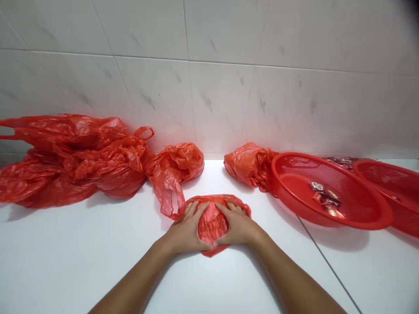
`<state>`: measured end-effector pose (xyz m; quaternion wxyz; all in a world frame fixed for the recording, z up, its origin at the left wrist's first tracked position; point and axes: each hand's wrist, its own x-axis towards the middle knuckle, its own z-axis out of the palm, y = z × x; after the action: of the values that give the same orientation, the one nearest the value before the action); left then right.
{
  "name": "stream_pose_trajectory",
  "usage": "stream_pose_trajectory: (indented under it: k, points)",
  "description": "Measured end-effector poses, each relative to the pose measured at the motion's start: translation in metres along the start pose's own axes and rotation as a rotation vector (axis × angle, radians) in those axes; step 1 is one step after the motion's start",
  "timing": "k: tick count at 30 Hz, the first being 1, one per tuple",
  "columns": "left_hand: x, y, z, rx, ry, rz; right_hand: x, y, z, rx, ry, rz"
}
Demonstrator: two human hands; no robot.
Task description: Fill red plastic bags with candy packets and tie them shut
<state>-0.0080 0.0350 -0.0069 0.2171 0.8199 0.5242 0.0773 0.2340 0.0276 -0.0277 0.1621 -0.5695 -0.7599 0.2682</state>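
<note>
A crumpled red plastic bag [212, 224] lies on the white surface in front of me. My left hand [187, 230] holds its left side, and my right hand [239, 226] holds its right side. The thumbs come close together at the near edge, while the fingers curve over the far edge, so the hands form a ring around the bag's middle. Glossy red film shows between them; what is inside the bag, if anything, is hidden. A handle loop of another red plastic bag [183, 161] hangs down close to my left fingers.
Several full-looking red plastic bags [111, 170] are heaped at the left along the tiled wall [216, 100]. A bundled red bag [248, 163] leans by a red plastic colander [294, 192] with small wrapped packets [327, 200] in it. A second red colander [389, 181] stands farther right.
</note>
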Motion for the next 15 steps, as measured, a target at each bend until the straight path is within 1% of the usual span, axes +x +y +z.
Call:
stream_pose_trajectory:
  k: [2,4,5,6,7,9,11,12,13,14,15]
  points:
    - [-0.001,-0.003,-0.004,0.006,-0.016,-0.059,0.002,-0.001,-0.008,0.087,0.124,-0.058]
    - [-0.003,-0.006,-0.008,0.025,0.012,-0.084,0.005,0.002,-0.015,0.154,0.287,-0.081]
    - [-0.003,-0.008,-0.009,0.034,0.035,-0.081,0.006,0.005,-0.017,0.153,0.344,-0.081]
    - [-0.004,-0.009,-0.009,0.04,0.053,-0.074,0.007,0.008,-0.018,0.126,0.37,-0.081]
    - [-0.004,-0.011,-0.009,0.04,0.06,-0.07,0.008,0.01,-0.018,0.084,0.366,-0.085]
    - [-0.003,-0.013,-0.009,0.032,0.053,-0.067,0.008,0.013,-0.018,0.005,0.312,-0.107]
    - [-0.001,-0.015,-0.007,0.026,0.041,-0.071,0.005,0.009,-0.023,-0.016,0.307,-0.123]
    - [0.0,-0.016,-0.007,0.024,0.033,-0.079,0.003,0.006,-0.031,-0.002,0.343,-0.13]
    - [0.001,-0.017,-0.007,0.027,0.022,-0.088,0.001,0.003,-0.043,0.026,0.4,-0.14]
    - [0.002,-0.018,-0.007,0.033,0.007,-0.098,-0.002,0.001,-0.06,0.062,0.47,-0.148]
    - [0.004,-0.019,-0.007,0.038,-0.012,-0.11,-0.006,0.001,-0.082,0.106,0.545,-0.147]
